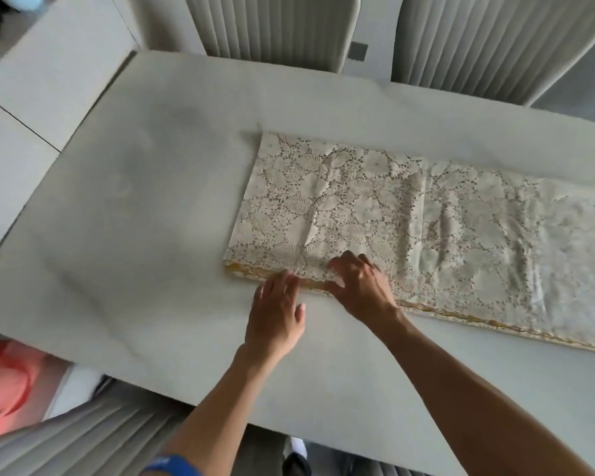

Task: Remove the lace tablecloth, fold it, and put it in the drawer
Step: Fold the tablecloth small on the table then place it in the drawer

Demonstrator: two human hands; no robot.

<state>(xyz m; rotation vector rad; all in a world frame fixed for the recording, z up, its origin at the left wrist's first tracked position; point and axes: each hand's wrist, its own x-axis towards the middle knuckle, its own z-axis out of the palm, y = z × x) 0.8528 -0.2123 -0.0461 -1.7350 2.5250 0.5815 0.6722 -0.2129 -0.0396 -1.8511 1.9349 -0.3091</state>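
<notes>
The cream lace tablecloth [392,214] lies folded into a long strip on the pale table [145,207], running from the middle to the right edge of view. A gold trim shows along its near edge. My left hand [277,310] reaches the near edge with fingers stretched, tips touching the trim. My right hand [361,286] rests on the cloth just beside it, fingers bent at the near edge; whether they pinch the fabric I cannot tell. No drawer is visible.
Two ribbed grey chairs [272,25] [495,39] stand at the far side of the table. Another ribbed chair [76,441] is at the near left. A red object [4,379] lies on the floor at lower left. White cabinets [59,63] stand at upper left.
</notes>
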